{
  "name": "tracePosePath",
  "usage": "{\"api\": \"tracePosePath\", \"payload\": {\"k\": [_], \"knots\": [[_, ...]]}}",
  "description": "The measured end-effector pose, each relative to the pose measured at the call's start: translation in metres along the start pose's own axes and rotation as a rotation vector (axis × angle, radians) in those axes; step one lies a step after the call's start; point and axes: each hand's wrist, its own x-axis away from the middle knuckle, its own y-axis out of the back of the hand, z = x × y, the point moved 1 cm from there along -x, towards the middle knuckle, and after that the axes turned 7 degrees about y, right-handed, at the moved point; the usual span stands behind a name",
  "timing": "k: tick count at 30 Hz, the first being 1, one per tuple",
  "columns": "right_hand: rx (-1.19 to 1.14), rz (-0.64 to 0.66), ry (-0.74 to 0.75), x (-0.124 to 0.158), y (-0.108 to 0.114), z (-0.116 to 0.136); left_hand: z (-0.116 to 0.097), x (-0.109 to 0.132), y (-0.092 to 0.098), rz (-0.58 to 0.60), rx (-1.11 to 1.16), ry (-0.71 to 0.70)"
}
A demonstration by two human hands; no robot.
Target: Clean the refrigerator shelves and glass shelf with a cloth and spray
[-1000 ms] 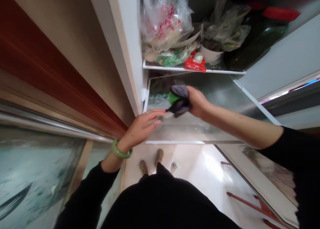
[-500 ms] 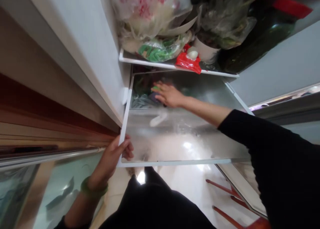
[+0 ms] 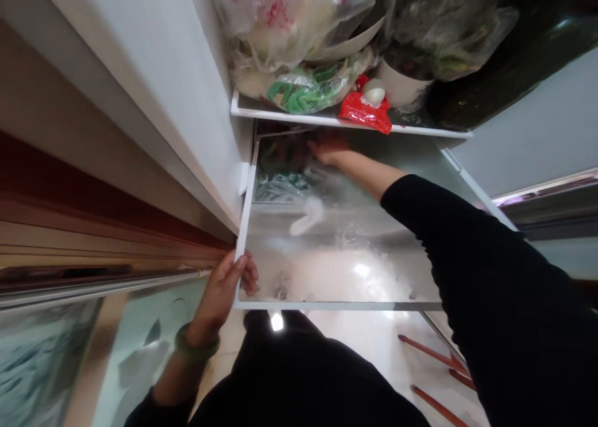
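A clear fridge drawer (image 3: 336, 304) is pulled out under a white shelf (image 3: 346, 123). My left hand (image 3: 224, 293), with a green bangle on the wrist, grips the drawer's front left corner. My right hand (image 3: 327, 150) reaches deep into the back of the drawer beneath the shelf; its fingers are hidden in shadow. Green bagged items (image 3: 280, 181) lie in the drawer's back left, next to that hand.
On the shelf above sit a large clear bag with red print (image 3: 289, 16), a bag of green vegetables (image 3: 303, 94), a red packet (image 3: 364, 109), a white bowl (image 3: 402, 88) and more bagged greens (image 3: 448, 28). The fridge's white side wall (image 3: 154, 91) is at left.
My left hand took hold of the drawer's front corner and the drawer came out. My right hand carried the dark bundle into the drawer and has pushed further back under the shelf.
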Motion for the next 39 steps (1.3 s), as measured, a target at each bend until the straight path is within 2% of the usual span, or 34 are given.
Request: {"api": "tracePosePath", "payload": {"k": [3, 5, 6, 9, 11, 12, 14, 16, 19, 21, 24, 27, 31, 34, 39], "knots": [[-0.018, 0.086, 0.097, -0.003, -0.033, 0.081, -0.002, 0.002, -0.002, 0.007, 0.005, -0.032], [-0.031, 0.144, 0.225, 0.018, -0.043, 0.122, -0.002, 0.002, -0.002, 0.019, -0.003, -0.055], [-0.042, 0.156, 0.292, 0.034, -0.045, 0.136, -0.001, 0.001, -0.001, 0.024, -0.003, -0.062], [-0.093, 0.153, 0.479, 0.089, -0.041, 0.143, 0.003, -0.001, 0.001, 0.027, 0.015, -0.061], [-0.114, 0.149, 0.544, 0.111, -0.036, 0.129, 0.005, -0.001, 0.002, 0.038, 0.031, -0.053], [-0.112, 0.139, 0.534, 0.113, -0.033, 0.119, 0.005, -0.001, 0.002, 0.047, 0.039, -0.050], [-0.089, 0.108, 0.447, 0.096, -0.031, 0.100, 0.005, 0.000, 0.001, 0.060, 0.053, -0.042], [-0.065, 0.103, 0.343, 0.058, -0.033, 0.087, 0.003, 0.002, 0.001, 0.065, 0.064, -0.033], [-0.078, 0.137, 0.252, -0.010, -0.042, 0.085, 0.000, 0.004, 0.000, 0.079, 0.049, -0.030], [-0.103, 0.129, 0.238, -0.044, -0.049, 0.089, -0.001, 0.004, 0.000, 0.082, 0.034, -0.033], [-0.122, 0.089, 0.246, -0.056, -0.056, 0.099, -0.002, 0.004, 0.001, 0.078, 0.033, -0.034], [-0.111, 0.096, 0.299, -0.025, -0.054, 0.112, -0.001, 0.003, 0.001, 0.087, 0.041, -0.040], [-0.097, 0.116, 0.438, 0.048, -0.046, 0.137, 0.000, 0.002, -0.001, 0.075, 0.069, -0.049], [-0.134, 0.106, 0.463, 0.098, -0.044, 0.157, 0.002, 0.001, -0.001, 0.051, 0.089, -0.050], [-0.242, 0.097, 0.575, 0.174, -0.038, 0.187, 0.008, -0.001, 0.012, 0.078, 0.101, -0.001]]}}
